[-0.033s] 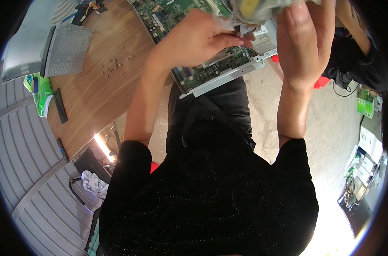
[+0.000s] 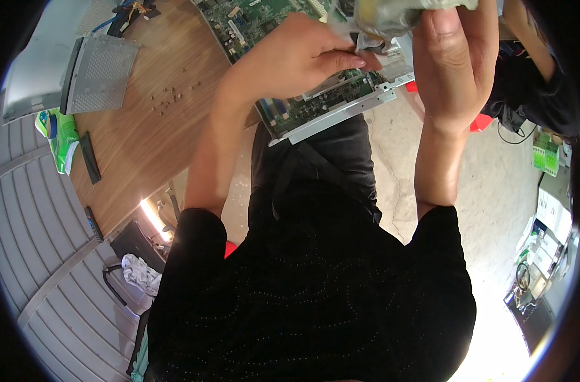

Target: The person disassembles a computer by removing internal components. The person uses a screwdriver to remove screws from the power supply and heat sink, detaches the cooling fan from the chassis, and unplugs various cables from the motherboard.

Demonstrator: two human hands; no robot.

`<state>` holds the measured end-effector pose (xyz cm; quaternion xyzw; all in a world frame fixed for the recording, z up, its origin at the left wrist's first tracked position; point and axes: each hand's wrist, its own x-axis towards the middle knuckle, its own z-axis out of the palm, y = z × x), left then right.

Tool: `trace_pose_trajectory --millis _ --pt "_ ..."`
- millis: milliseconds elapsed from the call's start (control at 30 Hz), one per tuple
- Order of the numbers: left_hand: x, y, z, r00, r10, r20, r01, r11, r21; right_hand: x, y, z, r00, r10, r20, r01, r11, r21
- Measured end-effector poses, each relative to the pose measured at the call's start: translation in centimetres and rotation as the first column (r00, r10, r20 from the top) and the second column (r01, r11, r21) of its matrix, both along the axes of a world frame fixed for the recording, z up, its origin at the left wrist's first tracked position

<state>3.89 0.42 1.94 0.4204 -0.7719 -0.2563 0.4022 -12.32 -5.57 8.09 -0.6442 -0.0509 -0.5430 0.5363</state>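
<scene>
While the right hand is closed around a blurred clear object that reaches leftward over the circuit board, the left hand has its thumb and fingers together just below; what they grip, I cannot tell. The board juts past the worktop above the lap, its left edge slanting away leftward, its near metal rail rising rightward.

**Left hand and right hand above 1 circuit board**

The right hand grips a blurred, partly see-through object; the left hand pinches at its lower end. Small screws lie loose on the wooden table, near a perforated panel.
</scene>
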Motion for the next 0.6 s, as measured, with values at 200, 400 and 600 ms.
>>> trace_pose_trajectory --millis 200,400,600 --pt "0.2 0.8 0.2 0.997 0.049 -0.056 -0.05 0.999 -0.014 1.5 0.4 -0.5 0.93 -0.354 0.096 0.364 0.923 -0.123" --pt "1.7 -1.8 4.5 0.966 -0.174 0.192 0.137 0.972 0.19 0.7 0.4 0.2 0.97 -0.243 -0.022 0.235 0.956 -0.177" --pt "1.5 -1.8 2.2 0.942 -0.108 0.317 0.134 0.989 -0.062 -4.0 -1.4 1.5 0.927 -0.225 -0.3 0.069 0.889 -0.452"
